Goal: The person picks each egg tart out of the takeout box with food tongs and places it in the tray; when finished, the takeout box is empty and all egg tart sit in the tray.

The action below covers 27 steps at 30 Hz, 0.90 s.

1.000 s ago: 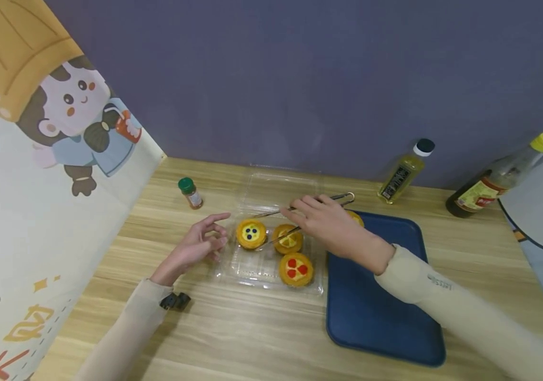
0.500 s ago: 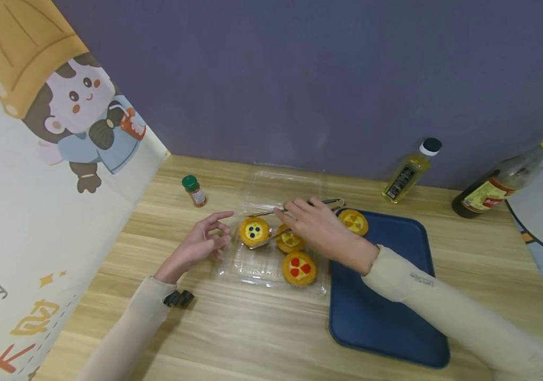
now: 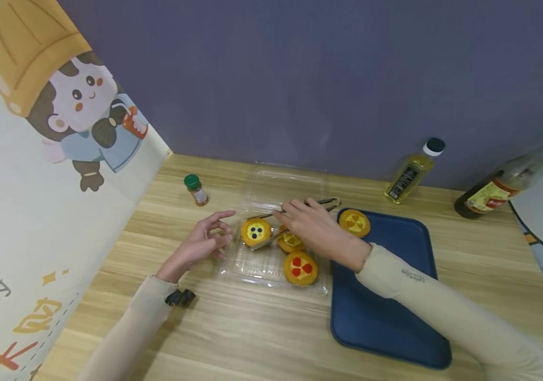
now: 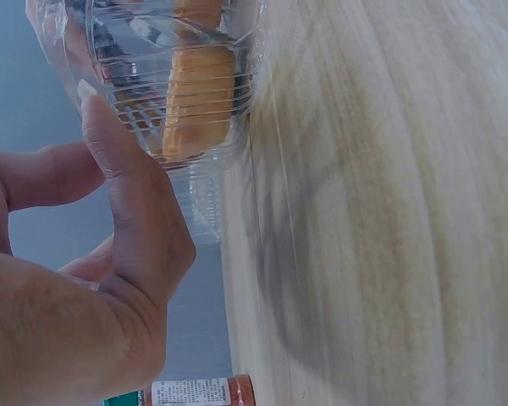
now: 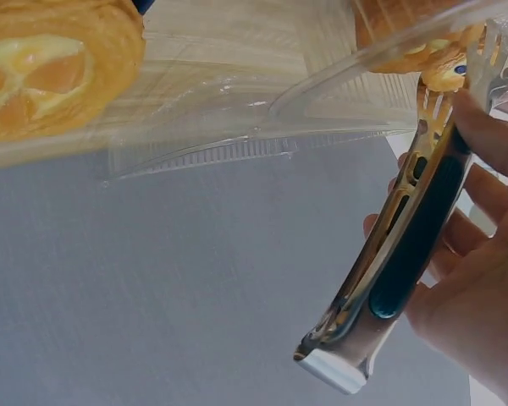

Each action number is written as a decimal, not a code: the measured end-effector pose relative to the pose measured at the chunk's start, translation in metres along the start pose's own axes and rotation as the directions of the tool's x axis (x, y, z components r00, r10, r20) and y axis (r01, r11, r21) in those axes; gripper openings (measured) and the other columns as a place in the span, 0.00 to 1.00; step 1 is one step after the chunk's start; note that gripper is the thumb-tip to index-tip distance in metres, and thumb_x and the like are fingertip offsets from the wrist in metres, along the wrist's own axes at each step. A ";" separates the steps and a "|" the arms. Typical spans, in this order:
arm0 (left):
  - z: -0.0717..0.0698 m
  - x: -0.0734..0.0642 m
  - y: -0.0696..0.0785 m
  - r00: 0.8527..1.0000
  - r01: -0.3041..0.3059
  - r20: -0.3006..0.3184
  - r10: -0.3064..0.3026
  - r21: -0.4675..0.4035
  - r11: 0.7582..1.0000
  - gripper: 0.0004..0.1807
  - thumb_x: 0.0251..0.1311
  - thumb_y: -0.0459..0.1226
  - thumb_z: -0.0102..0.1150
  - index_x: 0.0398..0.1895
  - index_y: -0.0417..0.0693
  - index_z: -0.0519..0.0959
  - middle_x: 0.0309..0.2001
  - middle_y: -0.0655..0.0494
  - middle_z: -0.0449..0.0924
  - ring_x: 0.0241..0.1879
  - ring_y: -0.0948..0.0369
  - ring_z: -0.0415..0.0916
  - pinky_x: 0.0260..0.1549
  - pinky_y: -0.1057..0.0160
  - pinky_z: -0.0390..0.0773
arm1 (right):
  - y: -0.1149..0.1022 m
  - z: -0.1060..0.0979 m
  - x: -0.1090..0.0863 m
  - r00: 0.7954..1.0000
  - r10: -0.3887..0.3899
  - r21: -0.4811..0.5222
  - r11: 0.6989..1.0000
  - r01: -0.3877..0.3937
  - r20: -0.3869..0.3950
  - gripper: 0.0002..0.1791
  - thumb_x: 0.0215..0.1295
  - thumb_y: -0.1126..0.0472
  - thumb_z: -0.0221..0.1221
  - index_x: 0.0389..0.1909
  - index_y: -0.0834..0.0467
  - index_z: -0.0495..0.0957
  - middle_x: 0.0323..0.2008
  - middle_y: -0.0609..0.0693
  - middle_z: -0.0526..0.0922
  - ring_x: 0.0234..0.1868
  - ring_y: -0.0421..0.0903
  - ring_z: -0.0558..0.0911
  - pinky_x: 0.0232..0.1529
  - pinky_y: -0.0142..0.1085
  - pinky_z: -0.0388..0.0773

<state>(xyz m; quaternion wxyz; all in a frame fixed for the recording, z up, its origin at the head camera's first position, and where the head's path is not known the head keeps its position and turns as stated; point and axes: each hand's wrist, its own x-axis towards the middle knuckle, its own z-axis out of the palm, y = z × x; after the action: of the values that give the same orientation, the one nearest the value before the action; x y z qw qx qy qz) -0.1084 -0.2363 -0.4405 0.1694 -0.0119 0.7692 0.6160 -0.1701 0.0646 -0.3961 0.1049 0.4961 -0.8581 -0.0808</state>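
My right hand point(image 3: 313, 226) grips metal tongs point(image 5: 406, 228) with dark green handle grips. The tong arms lie either side of an egg tart with blue dots point(image 3: 256, 232), which sits in an opened clear plastic container point(image 3: 252, 271). Beside it in the container are a tart with yellow wedges point(image 3: 291, 241), partly covered by the tongs and hand, and a tart with red pieces point(image 3: 300, 268). At the container's left side is my left hand point(image 3: 205, 241), fingers loosely bent, holding nothing; in the left wrist view a fingertip point(image 4: 86, 91) is at the plastic wall.
A blue tray point(image 3: 386, 317) lies to the right, with another yellow-wedge tart point(image 3: 354, 224) on its far left corner. A green-capped spice jar point(image 3: 197, 190) stands at the back left. An oil bottle point(image 3: 409, 177) and a dark sauce bottle point(image 3: 492, 193) stand at the back right.
The tongs have come in around the blue-dotted tart, and their arms are closer together. My right hand has shifted slightly, uncovering the tart on the tray. My left hand has stayed nearly still.
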 end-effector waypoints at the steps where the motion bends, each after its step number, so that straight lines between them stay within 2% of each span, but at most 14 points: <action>1: 0.000 0.000 0.000 1.000 0.000 0.000 0.000 0.001 1.000 0.40 0.68 0.24 0.54 0.82 0.47 0.57 0.54 0.39 0.70 0.34 0.59 0.77 0.28 0.64 0.87 | 0.000 0.000 0.000 1.000 0.001 0.002 1.000 -0.001 0.001 0.32 0.68 0.68 0.66 0.73 0.53 0.73 0.60 0.53 0.80 0.58 0.50 0.78 0.49 0.45 0.81; 9: 0.000 0.001 0.000 1.000 0.000 -0.002 0.000 -0.006 1.000 0.40 0.67 0.24 0.54 0.82 0.48 0.58 0.54 0.41 0.71 0.34 0.59 0.77 0.26 0.65 0.87 | -0.008 -0.004 -0.006 0.999 -0.013 0.000 1.000 0.013 0.033 0.31 0.70 0.67 0.64 0.73 0.52 0.73 0.61 0.52 0.80 0.60 0.51 0.78 0.54 0.46 0.81; 13: 0.000 0.000 0.002 1.000 0.004 -0.001 -0.004 -0.004 1.000 0.40 0.67 0.24 0.54 0.82 0.50 0.58 0.55 0.39 0.70 0.34 0.57 0.78 0.27 0.64 0.87 | -0.013 -0.008 -0.010 0.998 -0.031 -0.003 1.000 0.031 0.059 0.32 0.69 0.65 0.66 0.73 0.52 0.73 0.58 0.53 0.79 0.58 0.51 0.78 0.55 0.46 0.81; 19: -0.002 0.000 0.002 1.000 -0.004 0.002 0.004 0.000 1.000 0.40 0.67 0.24 0.54 0.82 0.48 0.57 0.55 0.38 0.70 0.34 0.57 0.78 0.28 0.64 0.88 | -0.012 -0.006 -0.011 0.996 -0.033 0.056 0.998 0.029 0.084 0.34 0.69 0.66 0.66 0.75 0.52 0.71 0.61 0.53 0.78 0.61 0.51 0.77 0.60 0.49 0.81; 23: -0.001 0.001 0.000 1.000 -0.004 0.000 0.004 -0.008 1.000 0.40 0.67 0.24 0.54 0.82 0.48 0.58 0.54 0.38 0.70 0.34 0.57 0.78 0.27 0.64 0.87 | -0.009 -0.002 -0.010 0.994 -0.034 0.080 0.996 0.026 0.104 0.33 0.71 0.67 0.64 0.76 0.51 0.70 0.62 0.52 0.77 0.62 0.51 0.76 0.60 0.50 0.81; 27: 0.000 0.001 0.000 1.000 -0.003 -0.003 0.003 -0.010 1.000 0.40 0.67 0.24 0.54 0.82 0.48 0.58 0.55 0.37 0.70 0.34 0.58 0.78 0.27 0.64 0.87 | -0.009 -0.001 -0.010 0.995 -0.037 0.084 0.996 0.030 0.088 0.31 0.72 0.67 0.62 0.74 0.51 0.72 0.60 0.52 0.78 0.60 0.51 0.77 0.58 0.49 0.81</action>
<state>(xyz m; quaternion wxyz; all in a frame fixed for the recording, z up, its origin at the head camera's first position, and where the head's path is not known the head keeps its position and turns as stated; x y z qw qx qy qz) -0.1093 -0.2363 -0.4411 0.1674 -0.0127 0.7663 0.6202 -0.1569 0.0690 -0.3982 0.0442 0.5103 -0.8561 -0.0691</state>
